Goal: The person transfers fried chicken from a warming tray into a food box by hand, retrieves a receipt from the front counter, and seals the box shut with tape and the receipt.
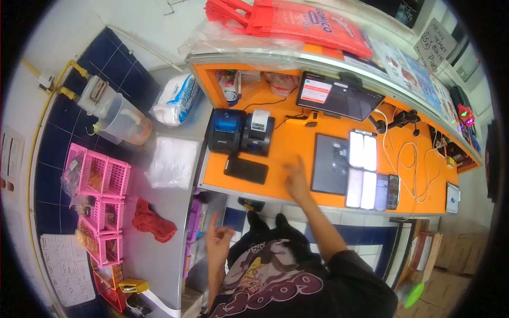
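Observation:
My right hand is over the orange counter, a finger stretched out and nothing seen in it. To its left lies a black phone; to its right is a closed dark laptop. Lit phones and tablets overlap the laptop's right side. My left hand is raised in front of the counter's edge, beside my body. One finger points up, the others are loosely bent, and no object shows in it. Two receipt printers stand behind the black phone, one with a paper slip.
A monitor stands at the back near a yellow handheld scanner. Cables trail at right. On the left metal table are a red cloth, plastic bags and pink baskets. Red bags lie on the upper shelf.

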### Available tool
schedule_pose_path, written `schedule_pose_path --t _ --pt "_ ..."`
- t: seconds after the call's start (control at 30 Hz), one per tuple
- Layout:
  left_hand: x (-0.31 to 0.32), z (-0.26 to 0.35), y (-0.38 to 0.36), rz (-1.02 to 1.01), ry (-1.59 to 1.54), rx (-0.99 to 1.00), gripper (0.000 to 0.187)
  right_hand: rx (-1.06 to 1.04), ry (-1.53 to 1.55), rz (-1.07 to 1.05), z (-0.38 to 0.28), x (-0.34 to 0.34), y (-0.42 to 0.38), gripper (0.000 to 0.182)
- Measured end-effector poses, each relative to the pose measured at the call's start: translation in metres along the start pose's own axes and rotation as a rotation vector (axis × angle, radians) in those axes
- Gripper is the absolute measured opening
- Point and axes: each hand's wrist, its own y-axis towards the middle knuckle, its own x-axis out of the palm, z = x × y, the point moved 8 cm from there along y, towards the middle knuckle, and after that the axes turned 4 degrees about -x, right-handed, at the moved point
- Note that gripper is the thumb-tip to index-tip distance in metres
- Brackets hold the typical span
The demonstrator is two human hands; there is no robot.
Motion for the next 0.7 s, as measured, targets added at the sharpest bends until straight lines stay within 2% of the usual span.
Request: schedule_pose_path --t 0.07,0.1,0.17,0.2,0.27,0.4,0.47,0.57,0.7 --pt "0.001 0.01 0.001 0.045 -0.092 0.122 0.058 0.043 0.019 -0.159 -0.004 0.036 -0.03 0.052" --pt "-0.002 0.012 0.001 0.062 -0.121 0.161 0.059 0.044 0.022 -0.166 -0.012 0.042 -0.044 0.052" --pt "-0.004 0.003 0.007 -0.092 -0.068 0.144 0.058 -0.047 -0.196 -0.29 -0.03 0.057 -0.06 0.064" --pt "-0.011 -0.002 0.011 -0.087 -0.068 0.144 0.058 -0.05 -0.193 -0.292 -0.032 0.057 -0.063 0.064" --pt "-0.018 -0.015 0.016 -0.104 -0.149 0.029 0.051 -0.193 -0.393 -0.302 -0.042 0.056 -0.065 0.073" --pt "-0.013 -0.001 0.015 -0.111 -0.04 0.009 0.043 -0.126 -0.373 -0.258 -0.045 0.057 -0.058 0.073" --pt "-0.01 0.0 0.015 -0.114 0.076 -0.068 0.041 -0.124 -0.371 -0.245 -0.044 0.056 -0.059 0.073" --pt "-0.001 0.002 0.021 -0.143 0.037 -0.11 0.04 -0.137 -0.373 -0.244 -0.044 0.055 -0.059 0.073" --pt "0.007 0.016 0.023 -0.129 -0.001 0.04 0.04 -0.127 -0.367 -0.262 -0.042 0.055 -0.06 0.073"
